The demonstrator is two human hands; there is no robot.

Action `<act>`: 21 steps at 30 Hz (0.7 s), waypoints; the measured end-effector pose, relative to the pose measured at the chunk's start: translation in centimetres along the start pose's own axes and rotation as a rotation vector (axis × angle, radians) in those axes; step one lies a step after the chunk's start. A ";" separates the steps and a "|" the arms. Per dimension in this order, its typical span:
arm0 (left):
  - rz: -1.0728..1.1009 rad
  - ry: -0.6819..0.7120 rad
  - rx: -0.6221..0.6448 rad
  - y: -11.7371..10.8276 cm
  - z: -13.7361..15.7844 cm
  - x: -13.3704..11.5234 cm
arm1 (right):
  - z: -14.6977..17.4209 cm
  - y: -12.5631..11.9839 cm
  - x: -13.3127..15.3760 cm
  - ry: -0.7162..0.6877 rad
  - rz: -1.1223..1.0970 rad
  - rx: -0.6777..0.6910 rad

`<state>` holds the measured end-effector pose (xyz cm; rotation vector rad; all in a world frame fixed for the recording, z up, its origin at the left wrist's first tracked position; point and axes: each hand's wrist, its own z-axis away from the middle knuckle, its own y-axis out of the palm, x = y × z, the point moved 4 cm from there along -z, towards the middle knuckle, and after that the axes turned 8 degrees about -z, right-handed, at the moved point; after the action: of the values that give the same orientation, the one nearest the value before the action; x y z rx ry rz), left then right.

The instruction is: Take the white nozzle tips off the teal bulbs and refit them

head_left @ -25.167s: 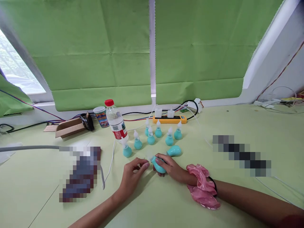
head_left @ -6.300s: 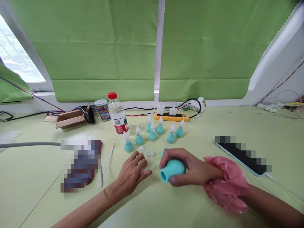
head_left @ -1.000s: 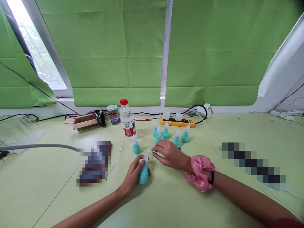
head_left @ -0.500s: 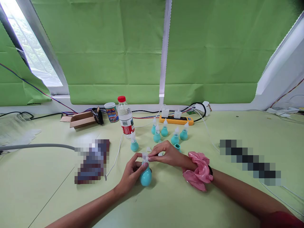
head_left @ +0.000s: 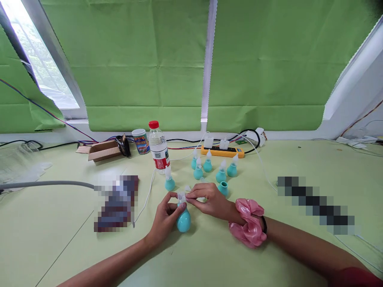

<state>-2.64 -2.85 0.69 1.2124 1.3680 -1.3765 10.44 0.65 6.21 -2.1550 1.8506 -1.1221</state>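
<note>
I record the left hand (head_left: 164,217) with its grip closed around the neck of the held teal bulb (head_left: 184,222), which is near upright over the worktop (head_left: 167,263); I cannot tell whether its base touches. A clear fitting (head_left: 181,196) sits at the neck. The right hand (head_left: 211,200) has a narrow grip, fingertips at the clear fitting; I cannot tell whether they pinch it. Just beyond that hand I note an open-necked bulb (head_left: 223,189). Farther back stand capped bulbs (head_left: 221,176), teal with whitish tips.
</note>
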 end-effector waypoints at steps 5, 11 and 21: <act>-0.052 0.032 -0.002 -0.1 0.0 0.4 | -0.2 -0.3 0.3 0.060 -0.066 -0.002; -0.076 0.056 -0.021 -0.1 0.0 0.3 | -0.4 -0.5 0.3 0.162 -0.080 -0.028; -0.116 0.083 -0.056 -0.1 0.1 0.1 | 0.2 0.1 0.0 -0.055 0.079 0.034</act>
<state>-2.75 -2.89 0.64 1.1807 1.5453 -1.3710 10.46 0.51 6.03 -2.0541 1.8619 -1.0602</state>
